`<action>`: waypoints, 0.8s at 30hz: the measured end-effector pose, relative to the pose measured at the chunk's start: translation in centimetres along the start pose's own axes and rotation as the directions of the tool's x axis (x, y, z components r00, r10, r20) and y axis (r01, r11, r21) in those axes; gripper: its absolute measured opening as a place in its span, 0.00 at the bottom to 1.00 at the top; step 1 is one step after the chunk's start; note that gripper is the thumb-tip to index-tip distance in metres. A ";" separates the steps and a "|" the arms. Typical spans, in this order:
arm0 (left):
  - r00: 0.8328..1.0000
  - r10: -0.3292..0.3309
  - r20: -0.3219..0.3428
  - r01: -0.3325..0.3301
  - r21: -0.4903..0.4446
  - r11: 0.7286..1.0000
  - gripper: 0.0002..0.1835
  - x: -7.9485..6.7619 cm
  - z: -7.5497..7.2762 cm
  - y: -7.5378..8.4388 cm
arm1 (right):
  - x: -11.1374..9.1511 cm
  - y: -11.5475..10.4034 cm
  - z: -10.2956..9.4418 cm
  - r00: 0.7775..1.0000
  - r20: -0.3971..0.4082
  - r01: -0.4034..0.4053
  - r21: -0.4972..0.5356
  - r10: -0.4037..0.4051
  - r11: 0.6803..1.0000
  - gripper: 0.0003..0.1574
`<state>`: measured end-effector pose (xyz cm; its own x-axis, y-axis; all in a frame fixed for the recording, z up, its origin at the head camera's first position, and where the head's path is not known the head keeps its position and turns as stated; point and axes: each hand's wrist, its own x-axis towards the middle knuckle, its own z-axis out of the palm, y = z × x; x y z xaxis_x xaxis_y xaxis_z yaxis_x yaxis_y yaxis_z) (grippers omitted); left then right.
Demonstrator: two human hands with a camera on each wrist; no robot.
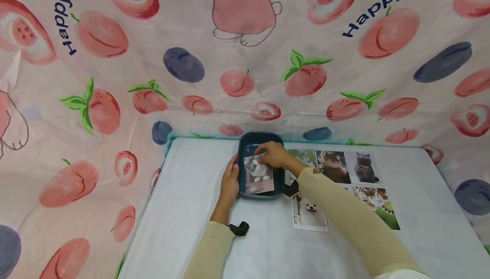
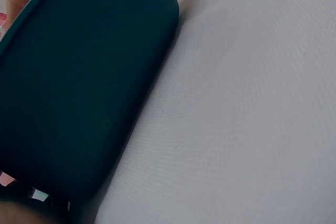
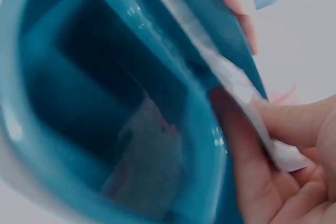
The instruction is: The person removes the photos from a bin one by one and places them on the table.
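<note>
A dark teal rectangular container (image 1: pixel 262 196) stands on the white table near its back edge. My left hand (image 1: pixel 229 180) holds the container along its left wall; in the left wrist view that teal wall (image 2: pixel 79 87) fills much of the frame. My right hand (image 1: pixel 276 155) reaches over the container and pinches the top of a photo card (image 1: pixel 258 178) showing a cat with white paws. Seen from the right wrist, the card (image 3: pixel 231 80) is edge-on between thumb and fingers, above the container's inside. A faint pale reflection or shape shows on its floor.
Right of the container lie several animal photos, among them a white dog (image 1: pixel 311 216), a tiger (image 1: pixel 377 202) and a grey cat (image 1: pixel 363 168). My right forearm covers part of them. A fruit-patterned cloth (image 1: pixel 237 113) hangs behind and left of the table.
</note>
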<state>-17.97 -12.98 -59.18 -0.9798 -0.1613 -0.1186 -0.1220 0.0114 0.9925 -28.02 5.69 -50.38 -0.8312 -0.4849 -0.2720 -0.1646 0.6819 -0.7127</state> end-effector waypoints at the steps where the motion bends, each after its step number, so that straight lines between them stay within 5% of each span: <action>1: 1.000 -0.003 0.001 0.003 0.001 1.000 0.24 0.0 0.1 0.0 | -0.3 0.2 -0.3 1.000 -0.009 0.003 0.036 -0.002 0.999 0.17; 13: 1.000 0.013 -0.011 -0.013 0.021 1.000 0.25 -0.2 0.3 0.1 | -4.4 3.7 -4.0 0.998 -0.060 0.029 0.221 -0.016 0.975 0.17; 24: 0.999 0.044 -0.013 -0.044 0.034 0.998 0.25 0.0 0.2 -0.1 | -8.1 7.9 -6.6 0.993 -0.116 0.052 0.239 -0.025 0.970 0.21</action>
<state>-18.01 -12.76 -59.28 -0.9821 -0.1733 -0.0742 -0.0844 0.0517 0.9951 -26.06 18.60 -49.55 -0.8826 -0.4354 -0.1775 -0.0760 0.5048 -0.8599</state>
